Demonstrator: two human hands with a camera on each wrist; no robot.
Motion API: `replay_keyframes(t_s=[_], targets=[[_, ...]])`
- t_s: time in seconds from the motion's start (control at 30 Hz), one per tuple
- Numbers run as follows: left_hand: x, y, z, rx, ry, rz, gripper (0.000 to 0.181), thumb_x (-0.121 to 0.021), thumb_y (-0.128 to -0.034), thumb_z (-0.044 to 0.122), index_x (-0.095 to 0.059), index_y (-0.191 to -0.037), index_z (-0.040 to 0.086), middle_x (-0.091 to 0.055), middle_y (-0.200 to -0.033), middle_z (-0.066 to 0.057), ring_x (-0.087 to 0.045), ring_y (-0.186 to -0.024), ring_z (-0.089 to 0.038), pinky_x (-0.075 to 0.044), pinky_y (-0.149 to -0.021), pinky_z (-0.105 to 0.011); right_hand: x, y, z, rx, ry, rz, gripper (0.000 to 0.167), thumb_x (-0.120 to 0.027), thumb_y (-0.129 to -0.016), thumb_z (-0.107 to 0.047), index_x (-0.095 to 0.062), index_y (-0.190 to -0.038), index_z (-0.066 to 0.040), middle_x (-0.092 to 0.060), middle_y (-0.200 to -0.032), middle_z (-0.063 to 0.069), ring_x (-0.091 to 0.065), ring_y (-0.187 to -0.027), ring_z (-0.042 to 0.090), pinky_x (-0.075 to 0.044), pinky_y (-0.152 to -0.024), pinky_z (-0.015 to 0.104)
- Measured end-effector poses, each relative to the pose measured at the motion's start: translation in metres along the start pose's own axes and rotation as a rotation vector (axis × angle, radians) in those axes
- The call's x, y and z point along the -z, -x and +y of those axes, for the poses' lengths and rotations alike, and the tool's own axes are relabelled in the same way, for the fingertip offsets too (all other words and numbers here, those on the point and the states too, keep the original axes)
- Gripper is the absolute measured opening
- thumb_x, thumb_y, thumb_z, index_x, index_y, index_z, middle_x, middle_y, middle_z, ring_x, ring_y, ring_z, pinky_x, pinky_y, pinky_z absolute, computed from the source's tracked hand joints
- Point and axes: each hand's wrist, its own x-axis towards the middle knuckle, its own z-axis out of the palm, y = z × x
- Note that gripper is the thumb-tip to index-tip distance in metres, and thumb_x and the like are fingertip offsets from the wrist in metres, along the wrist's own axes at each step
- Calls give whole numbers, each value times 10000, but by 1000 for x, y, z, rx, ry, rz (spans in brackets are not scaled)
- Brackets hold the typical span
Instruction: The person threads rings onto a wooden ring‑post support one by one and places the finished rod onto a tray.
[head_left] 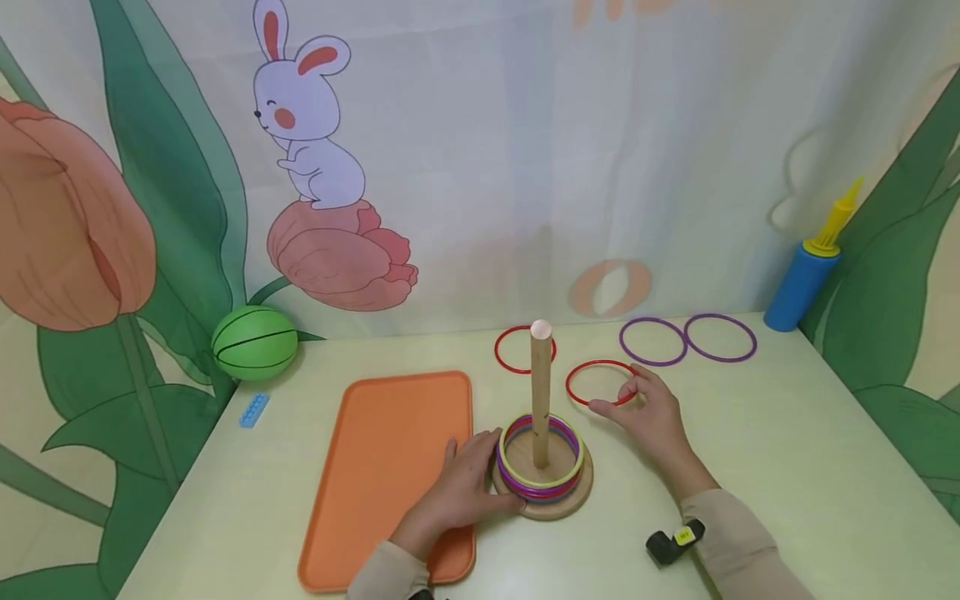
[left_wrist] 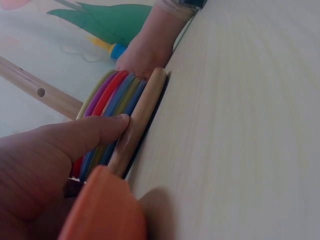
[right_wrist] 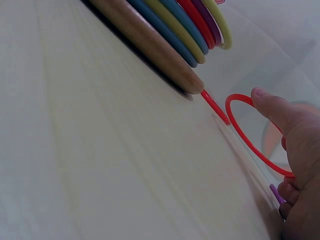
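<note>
A wooden ring stand point(head_left: 553, 511) with an upright post point(head_left: 541, 383) stands upright on the table. Several stacked rings, yellow, purple, red and blue, lie around its post, a yellow ring point(head_left: 542, 485) on top. My left hand point(head_left: 467, 490) holds the stand's left side, its thumb against the wooden base and lowest rings point(left_wrist: 131, 102). To the right of the post, my right hand point(head_left: 651, 410) pinches a red ring point(head_left: 600, 362) between thumb and fingers, tilted and slightly above the table in the right wrist view. Another red ring point(head_left: 510, 368) lies behind the post.
Two purple rings point(head_left: 652, 364) point(head_left: 722, 360) lie at the back right, near a blue and yellow hand pump point(head_left: 802, 279). An orange tray point(head_left: 390, 467) lies left of the stand. Farther left are a green ball point(head_left: 255, 343) and a light-blue toy brick point(head_left: 254, 410). A printed curtain point(head_left: 480, 167) hangs behind.
</note>
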Motion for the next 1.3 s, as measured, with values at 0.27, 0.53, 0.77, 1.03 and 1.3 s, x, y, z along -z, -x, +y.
replay_keyframes(t_s=[0.27,0.53,0.77,1.03,1.3], targets=[[-1,1,-1,22,0,-13,1033,-901,-785,344,-380,-1602,-16,-495,-1574,-155,-362,-1521,-324,17,-1227,-710,-1,1,-3,-2,-4,2,508,-971,-766,-295,-555,-827,-8,-470,-1579,252,-366,-1501,471,-253,-1240,605],[2,-1,-2,-9,-22,2,1033,-904,-784,346,-387,-1585,-52,-499,-1565,-202,-366,-1514,-373,-15,-1213,-738,2,-4,-5,18,-48,11,503,-966,-776,-305,-551,-838,-27,-458,-1601,237,-376,-1505,459,-293,-1221,618],[0,0,0,-3,-14,-12,1036,-905,-787,347,-382,-1591,-46,-498,-1567,-185,-369,-1513,-356,-12,-1217,-731,14,-8,-9,-5,-48,7,513,-940,-811,-337,-547,-909,-22,-437,-1626,207,-404,-1479,490,-352,-1186,626],[-1,-1,-1,-3,-12,-8,1032,-901,-788,347,-382,-1593,-38,-501,-1564,-170,-369,-1513,-342,-7,-1219,-727,31,-13,-25,44,-50,-6,517,-907,-852,-356,-527,-938,-15,-426,-1623,236,-365,-1518,444,-418,-1136,618],[0,0,0,1,-8,-2,1020,-897,-792,343,-385,-1592,-31,-501,-1566,-185,-363,-1518,-355,-9,-1223,-719,45,-12,-56,58,-91,16,562,-929,-828,-322,-486,-1021,-35,-487,-1600,162,-512,-1374,459,-464,-1049,560]])
